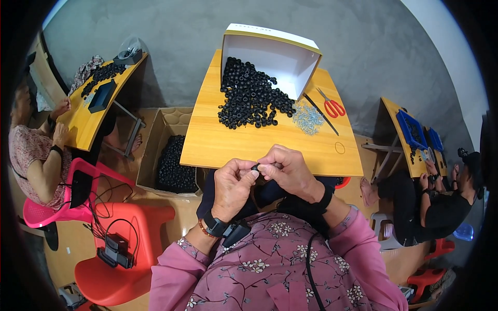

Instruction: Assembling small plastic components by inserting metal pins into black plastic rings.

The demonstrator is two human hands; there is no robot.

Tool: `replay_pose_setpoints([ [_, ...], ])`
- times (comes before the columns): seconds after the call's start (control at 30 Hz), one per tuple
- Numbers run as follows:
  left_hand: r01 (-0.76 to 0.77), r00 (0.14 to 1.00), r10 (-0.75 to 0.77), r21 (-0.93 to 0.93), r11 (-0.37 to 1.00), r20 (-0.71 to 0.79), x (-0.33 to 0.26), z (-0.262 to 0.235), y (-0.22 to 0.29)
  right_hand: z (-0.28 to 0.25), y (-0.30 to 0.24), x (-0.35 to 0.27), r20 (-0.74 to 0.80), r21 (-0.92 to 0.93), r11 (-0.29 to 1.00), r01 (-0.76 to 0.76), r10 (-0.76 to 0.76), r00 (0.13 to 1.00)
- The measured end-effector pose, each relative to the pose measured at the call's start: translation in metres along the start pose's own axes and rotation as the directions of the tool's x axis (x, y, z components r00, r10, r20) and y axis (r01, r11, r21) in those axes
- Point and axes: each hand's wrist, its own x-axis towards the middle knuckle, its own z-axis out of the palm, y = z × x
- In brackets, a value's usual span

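Just off the near edge of the yellow wooden table (249,147), my left hand (232,187) and my right hand (292,173) meet. Both are closed, pinching one small black round part (255,167) between the fingertips; the fingers cover most of it. Beyond them lies a heap of similar black ring-like parts (249,96), spilling out of a white box (270,57) tipped on its side. To the right of the heap is a scatter of small silvery pieces (308,118), too small to name.
Red-handled scissors (333,108), a thin black rod (322,115) and a rubber band (340,147) lie on the table's right. A cardboard box (150,155) of black parts stands on the floor at left, near a red chair (116,254). Co-workers sit at tables on both sides.
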Motion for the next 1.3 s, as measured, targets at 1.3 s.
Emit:
replay_pose_setpoints([
  [1.3,0.152,0.985,-0.123,-0.272,0.95,0.123,0.002,-0.004,0.006,-0.023,-0.021,0.01,0.136,-0.24,0.939,0.246,-0.219,0.966],
])
